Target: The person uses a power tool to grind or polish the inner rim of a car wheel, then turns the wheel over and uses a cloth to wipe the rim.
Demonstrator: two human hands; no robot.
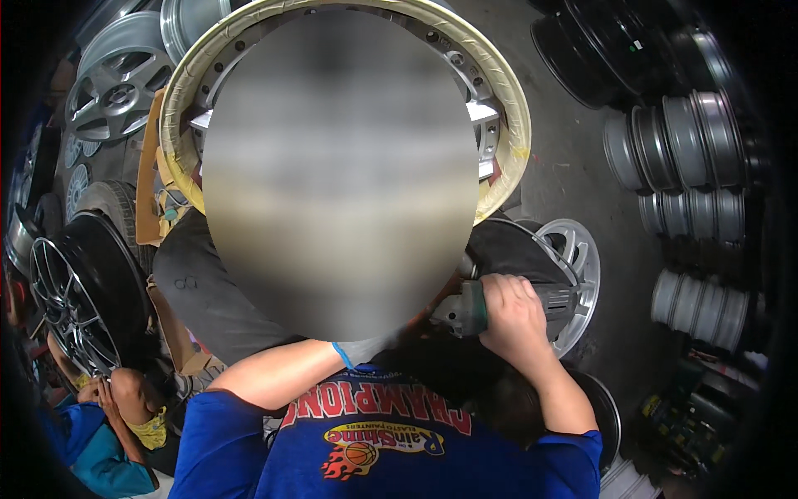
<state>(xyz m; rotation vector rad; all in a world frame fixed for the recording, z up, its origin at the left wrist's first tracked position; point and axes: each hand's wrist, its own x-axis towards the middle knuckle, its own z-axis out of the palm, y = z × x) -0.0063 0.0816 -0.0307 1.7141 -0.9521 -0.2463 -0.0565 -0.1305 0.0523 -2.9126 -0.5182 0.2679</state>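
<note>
My right hand (pixel 511 312) is closed round the body of a green and dark angle grinder (pixel 461 309), held over my dark-trousered right leg. My left forearm (pixel 283 374), with a blue band at the wrist, reaches toward the middle, where a large blurred oval hides the hand and whatever it touches. Above and around that oval shows a wheel rim (pixel 519 154) with cream masking on its lip and a silver, bolt-holed inner part. A silver five-spoke wheel (pixel 573 324) lies right of the grinder, under a cable.
Stacked black rims (pixel 607 50) and silver rims (pixel 690 141) stand at right. At left are silver wheels (pixel 116 100), a black spoked wheel (pixel 100 291), a tyre (pixel 120 204) and cardboard (pixel 150 191). A co-worker (pixel 120 432) in blue and teal sits at lower left.
</note>
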